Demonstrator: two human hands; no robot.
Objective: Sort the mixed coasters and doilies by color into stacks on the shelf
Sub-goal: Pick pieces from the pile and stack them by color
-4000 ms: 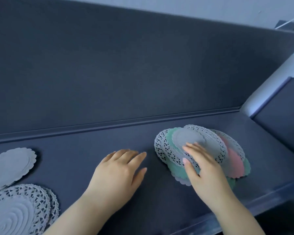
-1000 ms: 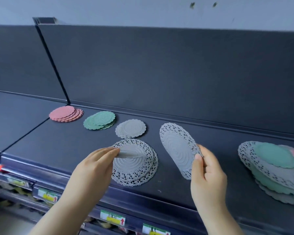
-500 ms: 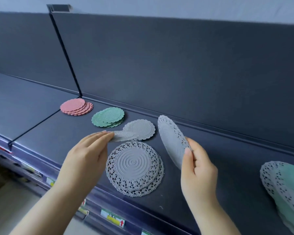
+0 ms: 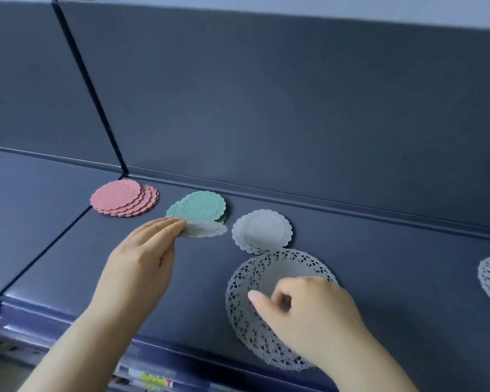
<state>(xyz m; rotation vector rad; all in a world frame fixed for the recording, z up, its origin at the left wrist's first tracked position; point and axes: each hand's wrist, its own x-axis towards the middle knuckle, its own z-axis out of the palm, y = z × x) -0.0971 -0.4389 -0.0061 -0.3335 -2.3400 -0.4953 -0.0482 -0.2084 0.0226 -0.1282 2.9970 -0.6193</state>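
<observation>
Head view: tag (image 4: 153, 379) yellow, blurred, unreadable. Doily (image 4: 280, 267), upright half a second ago, now flat on shelf (image 4: 379, 264); right hand (image 4: 314, 315) on it, fingers curled, pinching or not I cannot tell. Left hand (image 4: 142, 267) pinches grey coaster (image 4: 207, 229) at its 2 o'clock; grey stack (image 4: 262, 230) at coaster's 3 o'clock.

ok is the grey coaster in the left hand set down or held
Held: the left hand pinches the grey coaster by its edge, roughly flat, apart from the grey stack.
</observation>
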